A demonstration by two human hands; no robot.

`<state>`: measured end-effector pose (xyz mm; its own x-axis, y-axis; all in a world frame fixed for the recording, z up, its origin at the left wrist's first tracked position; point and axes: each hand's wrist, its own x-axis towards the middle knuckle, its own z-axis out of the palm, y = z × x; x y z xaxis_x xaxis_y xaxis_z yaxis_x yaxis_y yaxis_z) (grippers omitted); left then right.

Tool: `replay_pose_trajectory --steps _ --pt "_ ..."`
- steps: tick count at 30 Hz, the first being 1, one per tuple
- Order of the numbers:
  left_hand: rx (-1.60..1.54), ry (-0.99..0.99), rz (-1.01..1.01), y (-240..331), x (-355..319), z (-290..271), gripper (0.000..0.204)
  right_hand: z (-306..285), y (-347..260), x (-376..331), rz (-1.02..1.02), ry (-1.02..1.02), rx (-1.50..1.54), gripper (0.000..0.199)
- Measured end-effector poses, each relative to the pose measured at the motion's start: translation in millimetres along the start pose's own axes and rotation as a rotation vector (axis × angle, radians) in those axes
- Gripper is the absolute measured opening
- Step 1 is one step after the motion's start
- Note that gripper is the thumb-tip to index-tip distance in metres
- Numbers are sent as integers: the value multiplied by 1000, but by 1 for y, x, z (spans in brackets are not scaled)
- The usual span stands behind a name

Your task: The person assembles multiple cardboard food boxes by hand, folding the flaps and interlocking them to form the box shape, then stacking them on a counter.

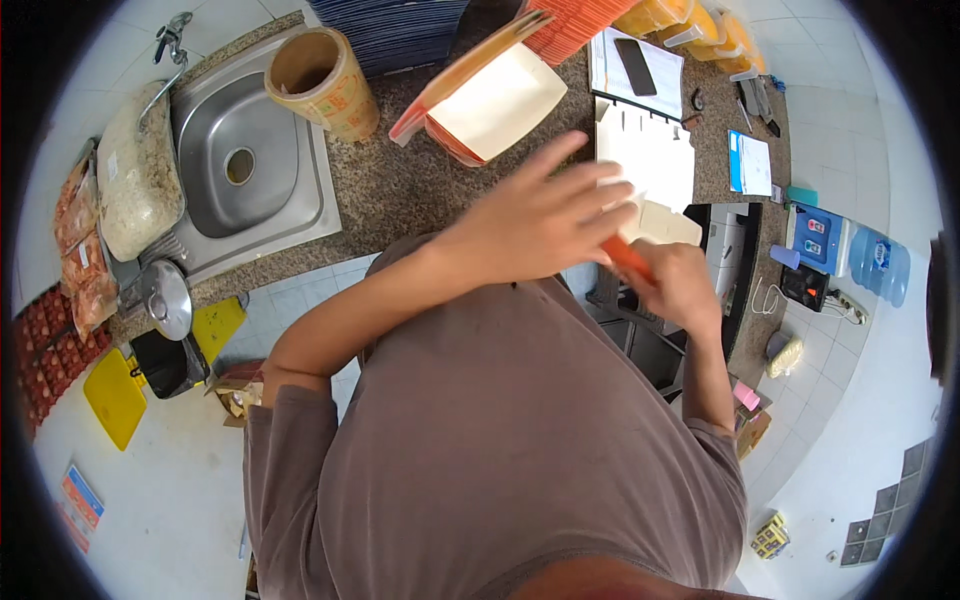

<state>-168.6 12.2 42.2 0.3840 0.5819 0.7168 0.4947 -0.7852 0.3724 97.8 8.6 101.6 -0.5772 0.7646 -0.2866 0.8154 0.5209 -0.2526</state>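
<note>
My left hand [550,215] is over the counter's front edge, its fingers spread and smeared by motion. It comes close to a narrow orange piece [628,258] that looks like folded card. My right hand [685,285] is closed on that piece. Just beyond the right hand are a cream card flap [662,224] and a flat white card sheet with small slots [650,160]. Whether the orange piece joins the flap is hidden by my hands. Farther left, a folded paper food box [505,105], cream inside and orange outside, stands on the counter.
Stacks of dark blue card [390,35] and orange card [580,30] sit at the back. A tall patterned tub [335,95] stands beside the steel sink [240,120]. At right are a phone on papers [634,66], orange-filled containers [710,35] and a blue-labelled sheet [750,162].
</note>
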Motion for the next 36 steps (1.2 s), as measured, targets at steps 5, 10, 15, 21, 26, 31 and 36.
replay_pose_trajectory --steps 5,10,15,21,26,31,36 --pt "52 -103 -310 -75 -92 -10 40 13 -38 31 133 689 153 18" --pt "207 -36 -353 -120 -143 26 36 64 -99 122 -378 456 42 31" --pt "285 3 -211 -127 -164 41 26 98 -87 200 -219 374 -26 23" --pt "203 120 -162 -127 -162 44 23 92 -79 220 -203 232 -123 29" --pt "243 103 -156 -134 -164 44 20 86 -86 240 -220 109 -188 34" --pt "199 73 -216 -126 -162 47 21 72 -78 239 -276 -53 -233 32" --pt "109 102 -232 -118 -151 56 26 97 -81 258 -232 72 -173 25"
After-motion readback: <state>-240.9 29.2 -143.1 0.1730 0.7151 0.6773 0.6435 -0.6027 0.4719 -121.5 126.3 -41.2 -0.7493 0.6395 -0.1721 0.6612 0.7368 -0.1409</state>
